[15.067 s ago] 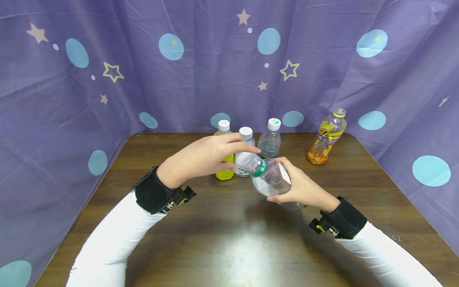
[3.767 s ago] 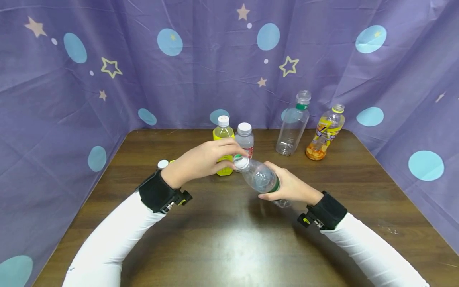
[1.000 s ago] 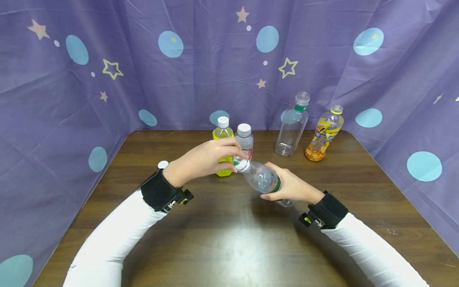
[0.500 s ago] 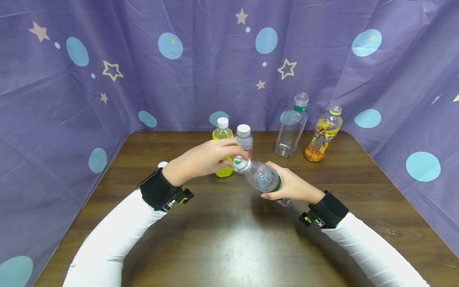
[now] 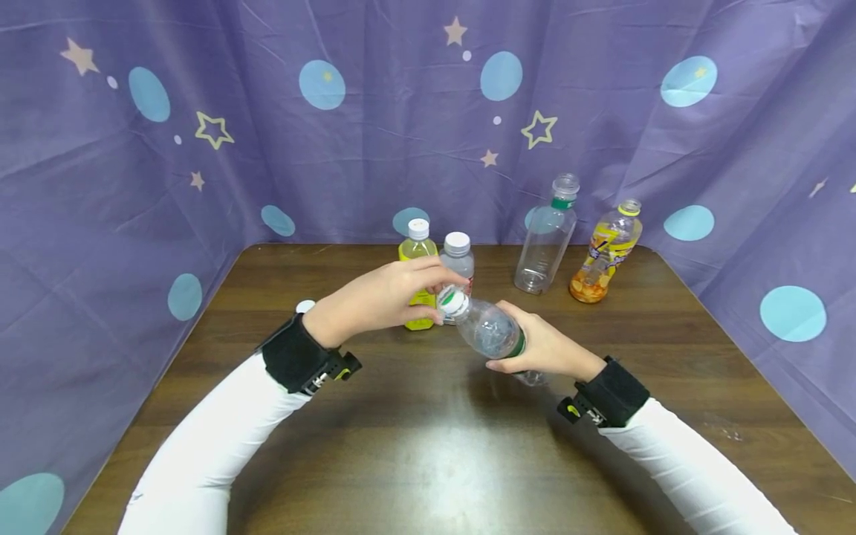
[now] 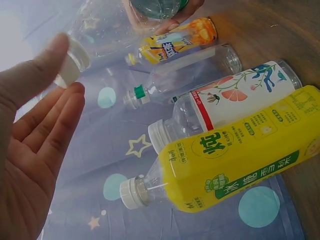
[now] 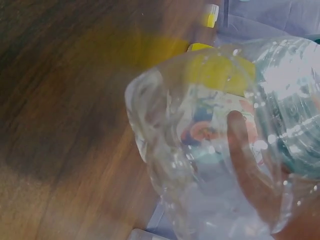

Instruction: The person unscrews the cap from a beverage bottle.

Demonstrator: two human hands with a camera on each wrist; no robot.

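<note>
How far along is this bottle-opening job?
Two bottles look done: the tall clear bottle and the orange drink bottle stand uncapped. In hand: the right hand holds a small water bottle while the left hand pinches its white cap. Left: the yellow bottle and the grapefruit-label bottle, both capped.

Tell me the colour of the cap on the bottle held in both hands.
White cap, clearest in the head view.

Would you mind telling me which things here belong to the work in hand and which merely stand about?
In hand:
clear bottle
white cap
left hand
right hand

Standing about:
yellow bottle
red-labelled bottle
uncapped clear bottle
orange drink bottle
loose cap
</note>
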